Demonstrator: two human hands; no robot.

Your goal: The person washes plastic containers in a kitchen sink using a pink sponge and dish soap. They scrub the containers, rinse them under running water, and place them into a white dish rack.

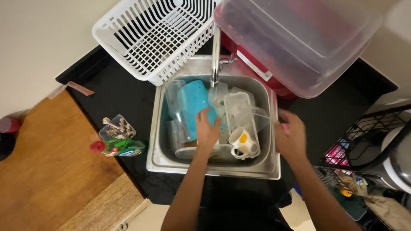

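Below, left hand (207, 128) on blue cup (192, 105) lying lengthwise away, right hand (290, 136) at sink (274, 171) rim

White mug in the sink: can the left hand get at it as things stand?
Probably yes. The left hand is already down in the sink, resting by the turquoise cup, and the white mug lies just beside it with its open top exposed and nothing lying over it.

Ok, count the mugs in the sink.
1: a white mug with a yellow spot lies at the front right of the sink, beside the left hand. Others may be hidden under the dishes.
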